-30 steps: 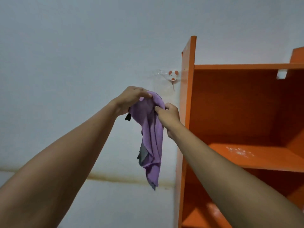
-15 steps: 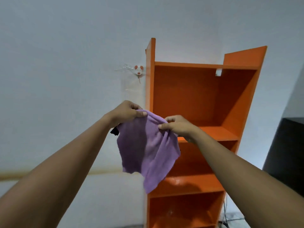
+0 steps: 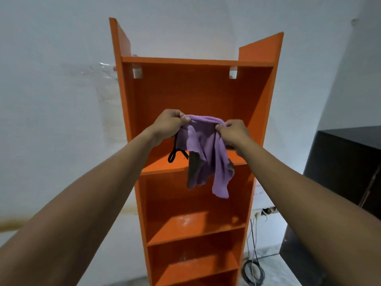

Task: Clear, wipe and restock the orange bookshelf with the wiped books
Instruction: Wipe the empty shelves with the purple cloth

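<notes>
Count: orange bookshelf (image 3: 185, 96) ×1, with 4 shelf boards (image 3: 162, 165) in view, 2 cut-outs (image 3: 137, 73) in back panel; purple cloth (image 3: 206, 145) ×1; hands ×2: left hand (image 3: 168, 123), right hand (image 3: 233, 133); black cabinet (image 3: 346, 162) ×1

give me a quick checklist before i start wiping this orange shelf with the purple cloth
1. Grip on the cloth: ok. The left hand and right hand each pinch its top edge.
2. Folded into a wiping pad: not ok. The cloth hangs loose and bunched.
3. Books off the bookshelf: ok. None on any visible board.
4. Boards clean: not ok. Pale smudges show on a lower board.
5. Black loop clear of the shelf edge: cannot tell.
6. Wiped books ready nearby: cannot tell. None in view.
</notes>
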Available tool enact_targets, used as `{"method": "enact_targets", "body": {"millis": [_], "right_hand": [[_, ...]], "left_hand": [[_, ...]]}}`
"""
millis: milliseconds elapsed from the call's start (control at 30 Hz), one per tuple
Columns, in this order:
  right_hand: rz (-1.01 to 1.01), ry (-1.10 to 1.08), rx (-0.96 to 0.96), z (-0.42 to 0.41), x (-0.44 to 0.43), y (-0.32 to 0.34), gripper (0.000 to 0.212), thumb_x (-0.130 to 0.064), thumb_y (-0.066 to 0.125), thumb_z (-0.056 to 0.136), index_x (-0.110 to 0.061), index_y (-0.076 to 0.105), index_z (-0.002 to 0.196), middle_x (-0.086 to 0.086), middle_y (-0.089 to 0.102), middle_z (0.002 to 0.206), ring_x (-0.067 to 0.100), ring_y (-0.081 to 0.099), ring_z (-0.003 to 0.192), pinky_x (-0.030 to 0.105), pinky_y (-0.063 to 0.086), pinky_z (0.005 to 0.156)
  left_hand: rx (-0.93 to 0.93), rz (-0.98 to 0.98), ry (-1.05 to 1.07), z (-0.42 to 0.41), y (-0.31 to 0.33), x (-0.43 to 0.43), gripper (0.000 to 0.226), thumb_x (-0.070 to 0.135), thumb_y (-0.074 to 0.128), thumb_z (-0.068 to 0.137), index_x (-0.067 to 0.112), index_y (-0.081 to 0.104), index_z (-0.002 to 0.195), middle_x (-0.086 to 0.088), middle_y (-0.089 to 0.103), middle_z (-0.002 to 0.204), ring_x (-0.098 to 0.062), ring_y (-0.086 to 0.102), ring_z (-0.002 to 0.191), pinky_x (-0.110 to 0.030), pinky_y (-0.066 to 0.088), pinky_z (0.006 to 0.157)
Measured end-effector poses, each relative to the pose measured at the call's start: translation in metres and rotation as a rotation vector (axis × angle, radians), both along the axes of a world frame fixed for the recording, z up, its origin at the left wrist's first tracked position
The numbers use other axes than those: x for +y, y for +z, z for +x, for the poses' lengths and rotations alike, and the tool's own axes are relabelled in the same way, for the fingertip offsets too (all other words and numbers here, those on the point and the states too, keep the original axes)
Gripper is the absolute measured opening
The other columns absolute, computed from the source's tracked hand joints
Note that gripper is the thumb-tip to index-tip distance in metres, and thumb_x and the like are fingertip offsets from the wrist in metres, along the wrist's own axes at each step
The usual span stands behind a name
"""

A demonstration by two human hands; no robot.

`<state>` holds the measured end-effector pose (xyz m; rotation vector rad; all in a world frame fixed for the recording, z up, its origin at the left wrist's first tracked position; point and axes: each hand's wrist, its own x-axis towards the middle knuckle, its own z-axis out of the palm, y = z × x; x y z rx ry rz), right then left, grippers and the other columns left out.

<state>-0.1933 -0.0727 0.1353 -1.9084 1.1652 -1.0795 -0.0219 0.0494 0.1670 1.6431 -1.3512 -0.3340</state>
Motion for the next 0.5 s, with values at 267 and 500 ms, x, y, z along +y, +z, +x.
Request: {"method": "enact_targets", "body": {"millis": [267,500], "right_hand": [[-0.216,-0.113,-0.136,-0.005,-0.11,0.02,0.02,-0.005,0.056,0.098,-0.022,0.061,0.107,0.0,0.064,0.109,0.019,0.065,0.091,0.023,0.049,0.065],[-0.036,0.144,0.231,0.008,-0.161,-0.11,0.045,-0.046,0.05,0.102,-0.02,0.049,0.139,0.014,0.04,0.148,0.034,0.055,0.119,0.039,0.048,0.093]], "left_hand": [[0.007,-0.12,0.298,-0.023,-0.013,-0.124,0.023,0.025,0.06,0.101,0.018,0.062,0.079,-0.003,0.066,0.08,-0.017,0.058,0.071,-0.027,0.044,0.06],[-0.16,0.321,0.173,-0.029,-0.102,-0.156,0.034,0.016,0.059,0.1,0.01,0.064,0.134,-0.008,0.066,0.133,-0.02,0.06,0.116,-0.024,0.048,0.09]]}}
